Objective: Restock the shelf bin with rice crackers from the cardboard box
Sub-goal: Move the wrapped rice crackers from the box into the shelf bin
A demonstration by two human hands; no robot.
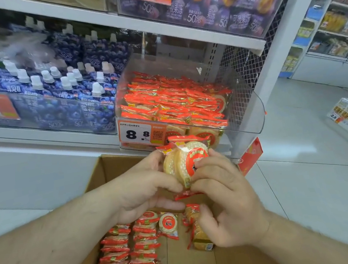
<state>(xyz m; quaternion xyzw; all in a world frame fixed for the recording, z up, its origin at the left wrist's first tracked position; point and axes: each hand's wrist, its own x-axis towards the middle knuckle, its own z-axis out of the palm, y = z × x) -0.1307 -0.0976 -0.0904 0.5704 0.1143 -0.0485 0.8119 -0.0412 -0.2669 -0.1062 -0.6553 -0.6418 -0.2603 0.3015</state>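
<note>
Midway. Shelf bin [252,108] at 12 o'clock largely stocked. Both left hand [145,186] and right hand [225,193] pinching rice crackers [184,163] above cardboard box [111,169]; more packs [127,255] left at 6 o'clock.

Both hands [145,186] [227,193] around cracker packs [186,163], above cardboard box [111,169], below full shelf bin [252,108].
</note>
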